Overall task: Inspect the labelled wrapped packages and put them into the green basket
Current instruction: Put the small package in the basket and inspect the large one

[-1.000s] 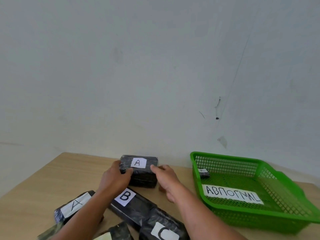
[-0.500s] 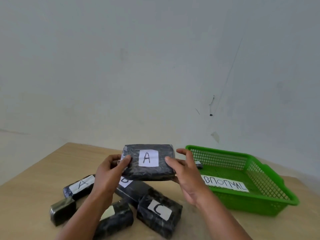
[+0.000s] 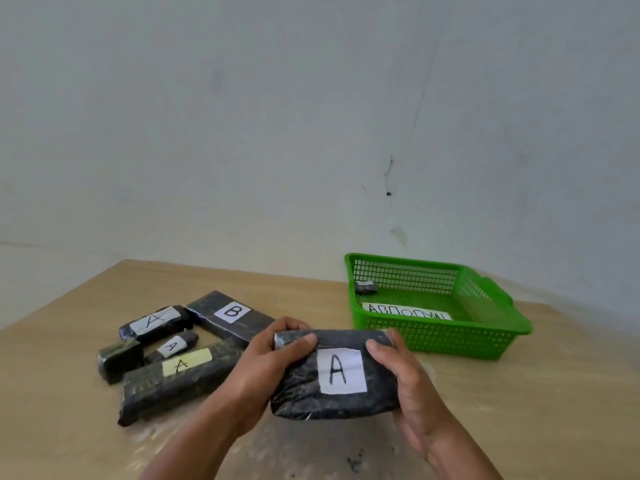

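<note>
Over the desk, near the basket, you hold package A label-up: inspection is in hand. The next move calls for carrying it right, over the near wall, and setting it inside. Left hand and right hand clasp its ends, fingers curled round.

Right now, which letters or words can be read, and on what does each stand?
"A": held package.
"A": white-label package.
"A": small package.
"A": yellow-label package.
"B": long package.
"ABNORMAL", bottom cut off: paper sign in the green basket.
Unreadable, too small: label on the tiny package in the basket.
</note>
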`<state>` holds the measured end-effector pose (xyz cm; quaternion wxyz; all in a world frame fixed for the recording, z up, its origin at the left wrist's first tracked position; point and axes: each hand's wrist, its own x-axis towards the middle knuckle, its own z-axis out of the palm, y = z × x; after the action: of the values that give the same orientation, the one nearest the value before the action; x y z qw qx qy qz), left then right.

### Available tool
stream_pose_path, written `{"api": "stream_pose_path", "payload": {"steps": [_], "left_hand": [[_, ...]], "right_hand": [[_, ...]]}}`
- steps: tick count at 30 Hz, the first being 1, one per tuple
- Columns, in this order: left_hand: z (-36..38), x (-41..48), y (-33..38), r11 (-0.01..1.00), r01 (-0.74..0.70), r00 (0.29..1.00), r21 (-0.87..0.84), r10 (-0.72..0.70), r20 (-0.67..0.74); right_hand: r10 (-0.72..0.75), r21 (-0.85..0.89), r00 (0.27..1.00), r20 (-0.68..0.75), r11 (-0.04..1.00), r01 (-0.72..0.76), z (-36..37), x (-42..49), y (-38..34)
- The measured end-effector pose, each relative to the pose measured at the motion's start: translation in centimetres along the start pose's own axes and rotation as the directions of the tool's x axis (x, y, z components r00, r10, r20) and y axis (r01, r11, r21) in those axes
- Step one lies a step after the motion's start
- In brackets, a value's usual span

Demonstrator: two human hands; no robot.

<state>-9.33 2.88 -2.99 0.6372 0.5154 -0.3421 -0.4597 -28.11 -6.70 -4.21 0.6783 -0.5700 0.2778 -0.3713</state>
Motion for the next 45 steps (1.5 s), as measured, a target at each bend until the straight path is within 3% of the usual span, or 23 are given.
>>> {"api": "stream_pose_path", "payload": {"steps": [4, 7, 12, 18, 21, 25, 28, 39, 45], "left_hand": [[1.2, 1.1, -0.3, 0.999, -0.049, 0.999, 0.007, 0.049, -0.011], [1.0, 0.8, -0.8, 0.996, -0.080, 0.995, -0.025, 0.081, 0.064], [0.7, 0.5, -1.3, 0.975, -0.194, 0.981, 0.108, 0.190, 0.046], [0.6, -0.1, -1.8, 0.971, -0.192, 0.981, 0.145, 0.191, 0.024], [0.5, -0.3, -1.7, 0.968, -0.206, 0.978, 0.140, 0.202, 0.044], [0.8, -0.5, -1.6, 0.960, -0.207, 0.976, 0.189, 0.215, -0.023], [1.1, -0.6, -1.6, 0.952, -0.199, 0.975, 0.232, 0.217, -0.054], [1.1, -0.4, -2.0, 0.964, -0.191, 0.979, 0.183, 0.201, -0.036], [0.3, -0.2, -2.3, 0.973, -0.216, 0.969, 0.082, 0.204, 0.138]], "right_hand": [[-0.051, 0.016, 0.994, -0.093, 0.998, 0.053, -0.5, 0.6, 0.7], [-0.082, 0.036, 0.990, -0.118, 0.996, 0.086, -0.7, 0.4, 1.3], [-0.095, 0.087, 0.994, -0.057, 0.991, 0.100, -1.1, -0.2, 1.5], [-0.088, -0.040, 0.992, -0.094, 0.996, 0.085, -1.0, -0.6, 1.8], [-0.155, -0.093, 0.984, -0.084, 0.985, 0.148, -1.0, -0.8, 1.8], [-0.185, -0.190, 0.982, -0.038, 0.966, 0.174, -0.9, -1.1, 1.8], [-0.195, -0.239, 0.978, -0.081, 0.956, 0.171, -0.9, -0.7, 2.2], [-0.188, -0.205, 0.966, -0.177, 0.967, 0.150, -0.6, -0.3, 2.5], [-0.115, 0.037, 0.977, -0.177, 0.992, 0.124, -0.9, -0.3, 1.7]]}}
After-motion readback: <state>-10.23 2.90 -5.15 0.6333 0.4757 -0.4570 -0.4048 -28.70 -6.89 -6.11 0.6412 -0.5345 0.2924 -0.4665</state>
